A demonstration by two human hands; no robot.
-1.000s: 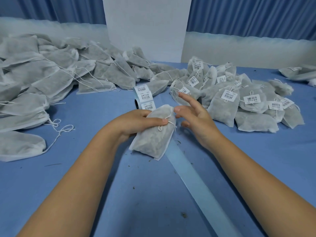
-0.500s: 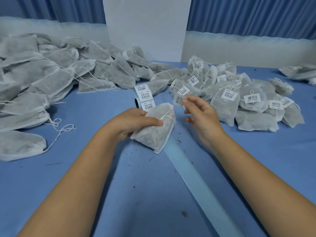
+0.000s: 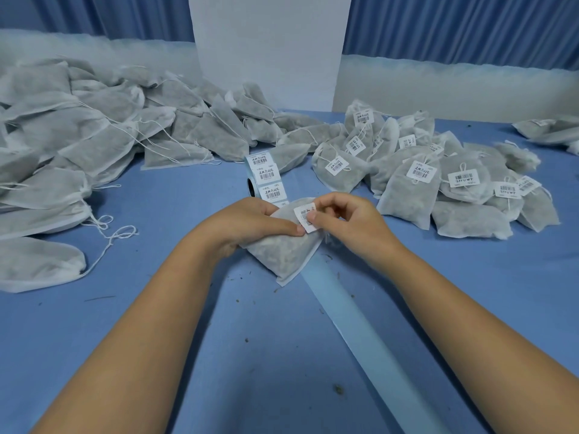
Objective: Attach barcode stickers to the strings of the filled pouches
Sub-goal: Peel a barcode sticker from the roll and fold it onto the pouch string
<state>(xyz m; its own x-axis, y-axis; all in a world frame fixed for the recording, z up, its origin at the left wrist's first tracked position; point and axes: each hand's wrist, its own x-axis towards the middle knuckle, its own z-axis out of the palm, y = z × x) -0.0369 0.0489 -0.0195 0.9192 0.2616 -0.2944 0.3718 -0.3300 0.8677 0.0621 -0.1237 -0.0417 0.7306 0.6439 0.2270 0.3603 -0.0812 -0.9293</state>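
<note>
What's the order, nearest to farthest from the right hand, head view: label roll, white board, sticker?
1. sticker, pinched in the right hand itself.
2. label roll, standing just beyond it, left of centre.
3. white board, upright at the back of the table.

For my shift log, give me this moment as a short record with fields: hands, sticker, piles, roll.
left hand: grips the pouch
right hand: pinches the barcode sticker at the pouch's top
unlabelled pile: left side of the table
labelled pile: right side of the table
sticker roll: just behind the hands
backing strip: runs from the pouch toward the camera
</note>
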